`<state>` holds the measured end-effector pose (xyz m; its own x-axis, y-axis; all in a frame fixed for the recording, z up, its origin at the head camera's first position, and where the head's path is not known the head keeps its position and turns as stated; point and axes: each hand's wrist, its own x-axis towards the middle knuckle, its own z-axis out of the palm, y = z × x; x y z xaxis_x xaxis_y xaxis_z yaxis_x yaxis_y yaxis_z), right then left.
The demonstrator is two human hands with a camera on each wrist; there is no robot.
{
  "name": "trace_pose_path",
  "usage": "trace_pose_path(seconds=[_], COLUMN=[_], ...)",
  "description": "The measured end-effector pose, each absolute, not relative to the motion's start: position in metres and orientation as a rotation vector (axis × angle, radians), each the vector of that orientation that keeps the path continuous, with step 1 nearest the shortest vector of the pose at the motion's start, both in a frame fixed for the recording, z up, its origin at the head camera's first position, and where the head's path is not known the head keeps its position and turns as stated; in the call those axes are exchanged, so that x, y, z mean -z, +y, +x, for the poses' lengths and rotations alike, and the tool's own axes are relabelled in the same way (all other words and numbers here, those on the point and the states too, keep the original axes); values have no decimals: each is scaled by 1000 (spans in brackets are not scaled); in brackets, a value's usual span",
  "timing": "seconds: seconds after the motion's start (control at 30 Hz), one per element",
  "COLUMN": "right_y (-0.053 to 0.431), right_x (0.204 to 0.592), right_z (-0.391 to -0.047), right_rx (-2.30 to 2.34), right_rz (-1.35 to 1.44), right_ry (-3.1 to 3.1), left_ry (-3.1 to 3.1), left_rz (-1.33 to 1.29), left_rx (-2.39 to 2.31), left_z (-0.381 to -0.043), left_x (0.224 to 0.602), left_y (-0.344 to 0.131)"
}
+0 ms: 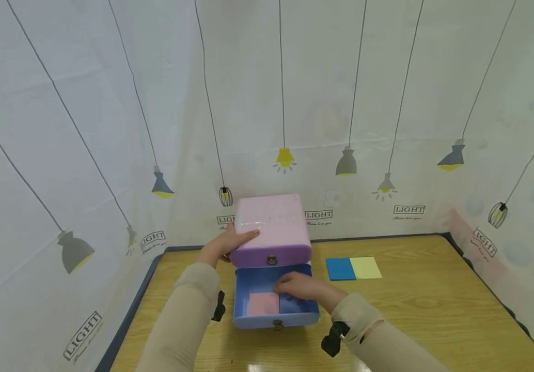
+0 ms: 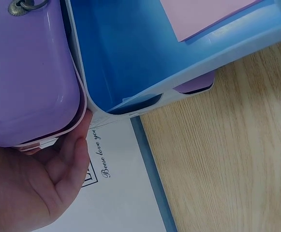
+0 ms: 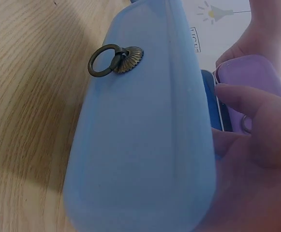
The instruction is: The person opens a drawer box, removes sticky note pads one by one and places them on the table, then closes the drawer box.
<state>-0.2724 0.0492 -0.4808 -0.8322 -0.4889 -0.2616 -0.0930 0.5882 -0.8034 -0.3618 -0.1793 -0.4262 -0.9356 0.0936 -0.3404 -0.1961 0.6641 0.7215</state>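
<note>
A small drawer box with a pink top stands at the back of the table, its upper purple drawer pushed in. Below it, the light blue drawer is pulled out toward me. My left hand grips the box's upper left side, thumb on top; the left wrist view shows its curled fingers along the side. Inside the blue drawer lies a pink sticky-note pad. My right hand reaches in over the drawer's right part, fingertips beside the pad, with thumb and finger apart in the right wrist view.
A blue pad and a yellow pad lie side by side on the wooden table, right of the box. Behind stands a pale wall covering printed with lamps. A brass ring pull hangs on the blue drawer's front.
</note>
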Motion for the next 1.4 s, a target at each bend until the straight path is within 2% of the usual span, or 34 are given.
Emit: trace_pose_path(seconds=[0.47, 1.13, 1.4], right_y=[41, 33, 31], right_x=[489, 481, 483], right_z=[-275, -268, -262], right_rx=[1289, 1477, 1414], right_rz=[-344, -380, -493], right_ry=[2307, 2245, 2165], left_ry=[2527, 2532, 2534], left_rz=[-108, -75, -87], left_rx=[-1161, -1164, -1157], left_z=[-364, -363, -361], left_x=[429, 428, 427], left_y=[-178, -179, -179])
